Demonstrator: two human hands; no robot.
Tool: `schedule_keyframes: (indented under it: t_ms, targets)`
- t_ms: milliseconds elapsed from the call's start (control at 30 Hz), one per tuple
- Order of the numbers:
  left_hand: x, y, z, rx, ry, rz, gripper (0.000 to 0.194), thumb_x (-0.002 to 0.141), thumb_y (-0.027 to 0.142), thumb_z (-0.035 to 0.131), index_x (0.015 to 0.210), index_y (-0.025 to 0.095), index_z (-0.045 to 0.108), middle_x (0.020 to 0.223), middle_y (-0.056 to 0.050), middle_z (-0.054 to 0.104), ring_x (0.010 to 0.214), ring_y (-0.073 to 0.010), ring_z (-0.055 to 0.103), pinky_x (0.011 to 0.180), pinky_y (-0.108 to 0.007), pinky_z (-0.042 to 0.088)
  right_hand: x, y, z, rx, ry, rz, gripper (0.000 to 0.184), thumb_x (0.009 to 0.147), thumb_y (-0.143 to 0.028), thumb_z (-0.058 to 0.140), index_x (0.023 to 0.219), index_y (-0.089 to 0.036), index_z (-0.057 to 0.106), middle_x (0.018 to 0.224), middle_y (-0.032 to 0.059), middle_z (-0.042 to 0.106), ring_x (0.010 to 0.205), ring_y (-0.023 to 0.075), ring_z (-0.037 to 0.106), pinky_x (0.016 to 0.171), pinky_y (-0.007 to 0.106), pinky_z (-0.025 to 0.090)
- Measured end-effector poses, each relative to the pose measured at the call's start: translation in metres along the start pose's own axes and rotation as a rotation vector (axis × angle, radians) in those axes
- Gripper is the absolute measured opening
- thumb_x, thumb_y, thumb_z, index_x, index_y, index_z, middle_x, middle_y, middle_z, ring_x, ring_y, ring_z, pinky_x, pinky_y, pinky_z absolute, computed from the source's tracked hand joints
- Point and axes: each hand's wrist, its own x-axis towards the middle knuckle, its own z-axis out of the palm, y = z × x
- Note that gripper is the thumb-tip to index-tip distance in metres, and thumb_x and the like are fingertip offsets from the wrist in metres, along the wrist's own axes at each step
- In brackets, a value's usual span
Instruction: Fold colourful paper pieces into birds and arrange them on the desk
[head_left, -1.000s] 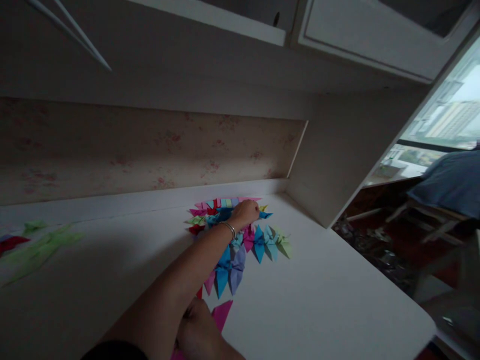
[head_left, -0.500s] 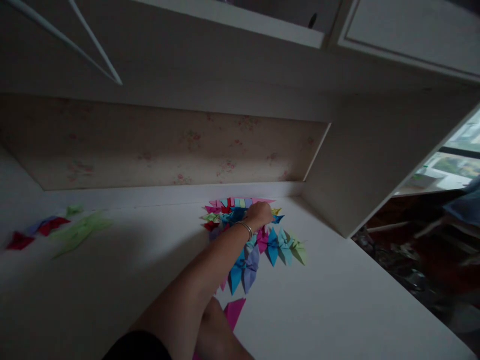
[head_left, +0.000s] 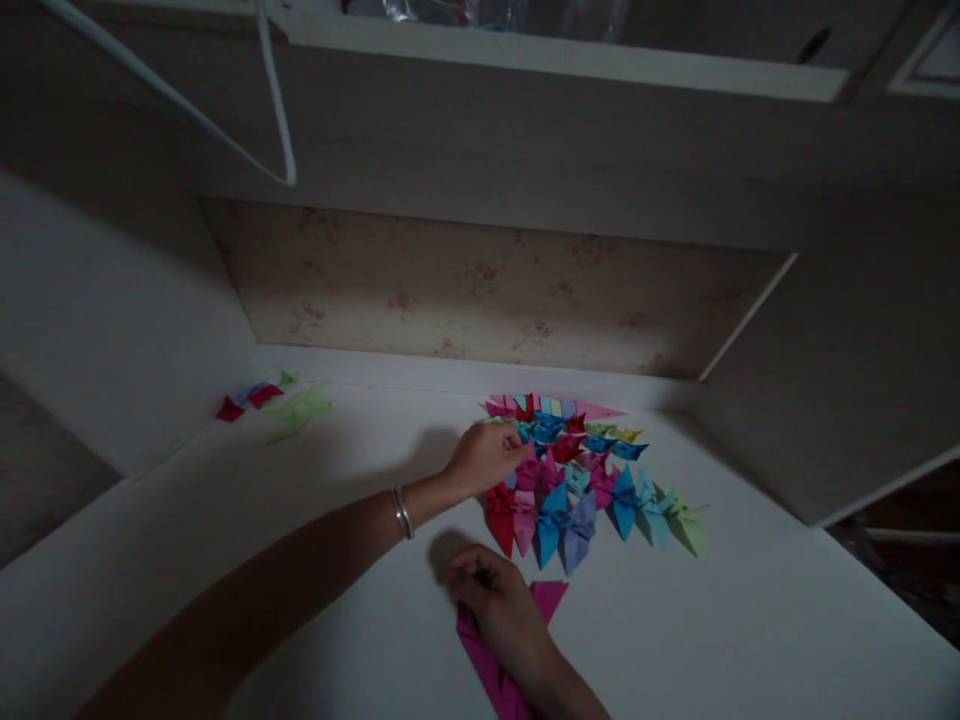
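Observation:
My left hand (head_left: 489,457), with silver bracelets at the wrist, reaches in from the left over the left side of a group of colourful folded paper cranes (head_left: 553,510). Its thumb and fingers are pinched together beside a magenta crane; whatever is between the fingertips is hidden. Closer to me, my right hand (head_left: 504,608) lies across a larger magenta folded paper piece (head_left: 484,660), covering its middle. The fingers of this hand are curled, and I cannot make out what they hold, if anything. The cranes stand in several close rows, in red, pink, blue, lavender and green.
Green folded paper (head_left: 300,410) and small red pieces (head_left: 229,408) lie at the far left of the white surface (head_left: 750,620). A flowered back panel (head_left: 517,290) rises behind the cranes. Overhead is a shelf (head_left: 555,65), and a white cable-like loop (head_left: 289,170) hangs at upper left.
My left hand has moved from the back right of the cranes to their left side. My right hand, mostly hidden behind my left arm before, shows now farther forward. The view has shifted left.

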Motion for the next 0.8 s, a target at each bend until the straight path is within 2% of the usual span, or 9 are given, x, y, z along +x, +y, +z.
schedule_keyframes:
  t_ms: [200,433,567,800]
  targets:
    - [-0.075,-0.024,-0.043,-0.227,0.024,-0.205,0.024,0.078,0.037,0.058,0.068,0.015,0.062,0.058,0.003,0.056,0.055,-0.0103,0.049,0.050,-0.020,0.033,-0.006,0.002,0.004,-0.220,0.012,-0.059,0.011,0.078,-0.025,0.054,0.077,-0.017,0.061,0.061,-0.0042,0.048,0.054,0.0093,0.040,0.050,0.020,0.028]
    - [-0.147,-0.066,-0.068,-0.369,0.038,-0.449,0.025,0.072,0.036,0.062,0.058,0.017,0.053,0.054,0.005,0.045,0.053,-0.0100,0.040,0.051,-0.022,0.029,-0.011,-0.007,0.006,-0.306,0.009,-0.052,0.016,0.081,-0.032,0.054,0.077,-0.017,0.060,0.062,-0.0042,0.046,0.056,0.0106,0.039,0.053,0.022,0.030]
    - [-0.163,-0.077,-0.074,-0.434,0.035,-0.448,0.026,0.072,0.038,0.062,0.059,0.018,0.052,0.056,0.006,0.045,0.055,-0.0105,0.041,0.053,-0.022,0.030,-0.012,-0.012,0.010,-0.387,0.017,-0.057,0.021,0.081,-0.037,0.054,0.077,-0.017,0.060,0.064,-0.0027,0.048,0.059,0.0120,0.042,0.054,0.022,0.031]
    - [-0.163,-0.078,-0.077,-0.479,-0.008,-0.429,0.025,0.073,0.038,0.061,0.064,0.016,0.056,0.058,0.005,0.048,0.057,-0.0102,0.042,0.054,-0.022,0.030,-0.010,-0.012,0.011,-0.421,0.028,-0.056,0.026,0.081,-0.042,0.054,0.079,-0.017,0.061,0.066,-0.0025,0.052,0.059,0.0123,0.044,0.056,0.024,0.034]
